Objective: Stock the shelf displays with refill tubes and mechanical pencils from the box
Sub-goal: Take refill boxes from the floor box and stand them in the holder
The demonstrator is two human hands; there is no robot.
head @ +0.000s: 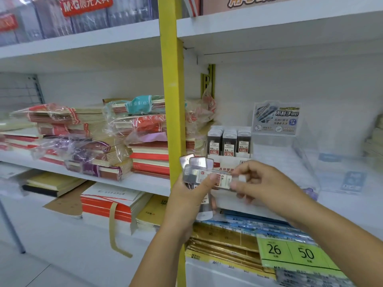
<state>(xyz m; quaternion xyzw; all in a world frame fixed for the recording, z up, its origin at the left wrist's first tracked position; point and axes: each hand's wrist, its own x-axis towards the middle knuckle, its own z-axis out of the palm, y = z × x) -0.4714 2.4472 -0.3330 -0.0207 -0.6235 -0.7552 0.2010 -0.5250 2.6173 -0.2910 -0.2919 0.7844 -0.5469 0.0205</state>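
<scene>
White shelf, refill display just behind both hands: left hand grips tube bundle, right hand pinches single tube lying crosswise.

Both forearms reach forward; the left hand grips fanned refill tubes, thumb across them, while the right hand pinches one's end.

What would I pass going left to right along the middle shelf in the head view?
First the wrapped notebook stacks → yellow post → display box of refill tubes → clear plastic stand.
</scene>
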